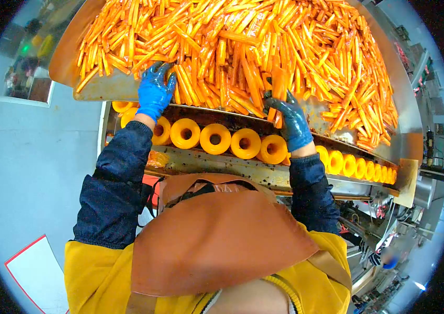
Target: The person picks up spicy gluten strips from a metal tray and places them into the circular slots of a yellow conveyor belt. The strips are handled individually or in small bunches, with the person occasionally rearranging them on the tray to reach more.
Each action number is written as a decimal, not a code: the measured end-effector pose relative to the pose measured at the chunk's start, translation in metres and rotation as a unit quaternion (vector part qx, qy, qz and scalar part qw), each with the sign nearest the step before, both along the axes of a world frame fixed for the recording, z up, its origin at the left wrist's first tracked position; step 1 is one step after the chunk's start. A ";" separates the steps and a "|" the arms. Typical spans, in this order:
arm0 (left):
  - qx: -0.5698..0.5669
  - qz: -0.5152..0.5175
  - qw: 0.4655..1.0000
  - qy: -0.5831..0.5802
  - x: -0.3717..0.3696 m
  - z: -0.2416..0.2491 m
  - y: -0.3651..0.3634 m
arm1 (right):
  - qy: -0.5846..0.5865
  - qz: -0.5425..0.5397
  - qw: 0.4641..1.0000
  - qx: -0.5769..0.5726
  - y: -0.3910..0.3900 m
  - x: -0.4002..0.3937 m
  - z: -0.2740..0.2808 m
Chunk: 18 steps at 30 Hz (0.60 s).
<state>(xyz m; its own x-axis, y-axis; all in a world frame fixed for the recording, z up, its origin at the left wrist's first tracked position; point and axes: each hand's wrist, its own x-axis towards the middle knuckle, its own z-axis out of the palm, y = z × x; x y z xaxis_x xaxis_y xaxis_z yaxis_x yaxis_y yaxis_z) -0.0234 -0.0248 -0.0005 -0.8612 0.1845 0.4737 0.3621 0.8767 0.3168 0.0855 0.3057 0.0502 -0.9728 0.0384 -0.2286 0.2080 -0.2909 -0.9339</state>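
A large heap of glossy orange sticks (222, 36) fills the metal tray in front of me. My left hand (156, 91), in a blue glove, rests at the heap's near left edge with fingers spread, touching the sticks and holding nothing that shows. My right hand (291, 120), in a wet, darkened blue glove, is closed around a small upright bundle of orange sticks (280, 83) at the tray's near edge. Part of its fingers is hidden behind that bundle.
Yellow ring-shaped cups (215, 138) stand in a row just below the metal tray (99, 89), continuing to the right. Steel edging (222, 165) runs between them and my brown apron (216, 240). Another person (387, 258) is at the lower right, among equipment.
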 end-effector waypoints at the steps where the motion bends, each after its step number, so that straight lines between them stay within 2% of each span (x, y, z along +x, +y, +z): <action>1: -0.007 -0.004 1.000 0.011 -0.001 -0.001 -0.001 | -0.001 0.000 1.000 0.000 0.004 0.004 -0.006; 5: 0.007 0.012 1.000 -0.007 0.001 -0.001 0.001 | -0.035 -0.050 0.996 -0.061 0.009 0.024 -0.011; 7: 0.007 0.016 1.000 -0.006 -0.001 -0.004 -0.001 | -0.015 -0.030 0.999 0.025 0.000 0.041 0.014; 9: 0.013 0.012 1.000 0.002 0.000 -0.005 -0.001 | -0.029 -0.030 0.999 0.033 -0.001 0.057 0.018; 11: 0.008 0.014 1.000 0.001 0.000 -0.005 -0.001 | -0.107 0.152 0.977 0.104 0.015 0.068 0.010; 13: 0.004 0.018 1.000 -0.001 0.000 -0.005 -0.001 | -0.119 0.188 0.957 0.188 0.001 0.071 0.027; 15: -0.003 0.026 1.000 0.004 0.000 -0.006 -0.002 | -0.136 0.219 0.950 0.175 -0.008 0.073 0.032; 16: -0.003 0.026 1.000 0.004 0.000 -0.007 -0.002 | -0.139 0.243 0.929 0.243 -0.012 0.071 0.035; 18: 0.001 0.021 1.000 -0.001 -0.001 -0.007 -0.003 | -0.099 0.227 0.947 0.204 -0.017 0.072 0.020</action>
